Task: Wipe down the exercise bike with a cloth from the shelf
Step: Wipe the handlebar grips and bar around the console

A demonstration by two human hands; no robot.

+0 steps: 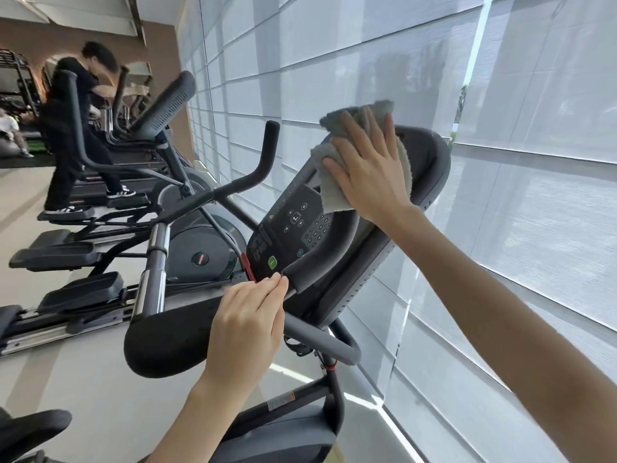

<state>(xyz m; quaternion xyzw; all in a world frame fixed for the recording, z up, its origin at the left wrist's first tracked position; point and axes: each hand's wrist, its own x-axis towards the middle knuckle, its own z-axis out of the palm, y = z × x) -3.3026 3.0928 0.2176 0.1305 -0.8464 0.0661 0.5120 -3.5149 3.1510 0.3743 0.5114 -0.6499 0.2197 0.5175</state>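
The exercise bike's dark console [293, 225] tilts up in front of me, with buttons and a green key on its face. A grey cloth [330, 188] lies against the console's upper part. My right hand [370, 172] presses flat on the cloth with straight, spread fingers. My left hand [247, 325] holds the bike at the console's lower edge, fingers curled over the grey handlebar [320, 339] beside a red clip [247, 265]. A padded black handle end [167, 339] juts out to the left of that hand.
Several elliptical machines [187, 208] line up to the left along the window. A person in black [76, 128] exercises on one at the far left. White window blinds [500, 162] fill the right side. Pale floor [86, 379] runs below the machines.
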